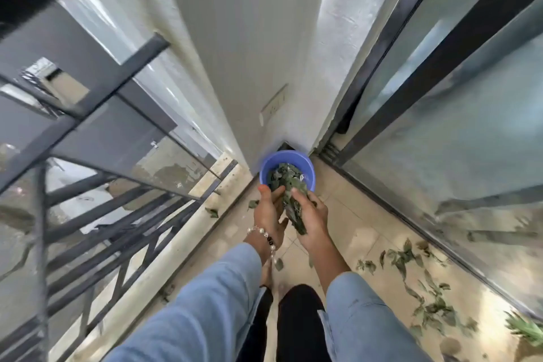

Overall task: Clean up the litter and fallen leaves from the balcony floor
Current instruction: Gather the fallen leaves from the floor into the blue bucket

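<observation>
i had both hands out in front, over the balcony floor [338,214], in the far corner where the wall meets the sliding glass door [440,132]. left hand [269,214] and right hand [311,219] were cupped toward each other with a bunch of leaves [291,206] squeezed between them, fingers curled round it on each side. the left thumb tip sat right at the near rim of the blue bucket [286,170].

key relation: the bucket was straight ahead of the hands, just beyond the fingertips, against the wall corner. the bundle's far end already reached over the near rim and ran into the leaves lying inside; its near end hung down between the palms. so the long axis ran near-to-far, pointing at the bucket mouth, roughly in line with my forearms. the left hand looked a touch nearer the rim than the right.

my guess is the next move needs only a short push forward and a spreading of the fingers, so the bunch drops inside and not on the tiles.

more to do after that: a few loose leaves [211,212] by the railing [117,214] base on the left, and a long scatter of leaves [423,297] along the door track on the right, well apart from the bucket. one small leaf [279,264] lay below the left wrist.
</observation>
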The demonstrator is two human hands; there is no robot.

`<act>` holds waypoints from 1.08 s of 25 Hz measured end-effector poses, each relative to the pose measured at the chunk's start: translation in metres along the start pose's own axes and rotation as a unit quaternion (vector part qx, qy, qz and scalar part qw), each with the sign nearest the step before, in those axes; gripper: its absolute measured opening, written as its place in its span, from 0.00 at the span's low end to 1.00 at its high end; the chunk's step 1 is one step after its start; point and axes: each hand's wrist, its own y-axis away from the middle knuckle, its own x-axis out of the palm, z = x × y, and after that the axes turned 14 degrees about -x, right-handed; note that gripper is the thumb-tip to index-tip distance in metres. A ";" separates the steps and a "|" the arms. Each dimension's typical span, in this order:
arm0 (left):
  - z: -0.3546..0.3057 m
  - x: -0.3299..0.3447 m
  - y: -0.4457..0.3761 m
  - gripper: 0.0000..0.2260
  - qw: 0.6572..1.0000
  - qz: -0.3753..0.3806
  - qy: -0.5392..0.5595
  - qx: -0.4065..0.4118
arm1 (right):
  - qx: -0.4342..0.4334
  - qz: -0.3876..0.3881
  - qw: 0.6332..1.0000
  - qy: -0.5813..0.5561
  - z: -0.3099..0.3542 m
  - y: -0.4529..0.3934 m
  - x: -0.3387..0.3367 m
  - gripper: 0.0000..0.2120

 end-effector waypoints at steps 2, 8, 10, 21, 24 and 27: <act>-0.010 0.010 -0.046 0.27 1.000 -0.002 -0.022 -0.013 | 0.017 -0.023 1.000 0.001 -0.015 -0.042 0.007 0.12; -0.029 0.018 -0.220 0.32 0.998 -0.004 -0.021 -0.062 | 0.091 -0.076 0.993 -0.023 -0.095 -0.196 0.015 0.14; -0.037 0.018 -0.262 0.32 0.997 -0.028 -0.013 -0.070 | 0.137 -0.084 0.984 -0.081 -0.115 -0.237 0.013 0.19; -0.041 -0.004 -0.216 0.18 0.951 -0.122 -0.282 -0.028 | 0.101 -0.165 0.980 0.039 -0.103 -0.183 -0.037 0.16; -0.027 -0.012 -0.170 0.19 0.868 -0.145 -0.473 0.046 | 0.053 -0.126 0.967 0.217 -0.052 -0.106 -0.051 0.11; -0.012 -0.006 -0.132 0.19 0.779 -0.125 -0.606 0.097 | -0.002 -0.084 0.955 0.283 -0.011 -0.035 -0.075 0.09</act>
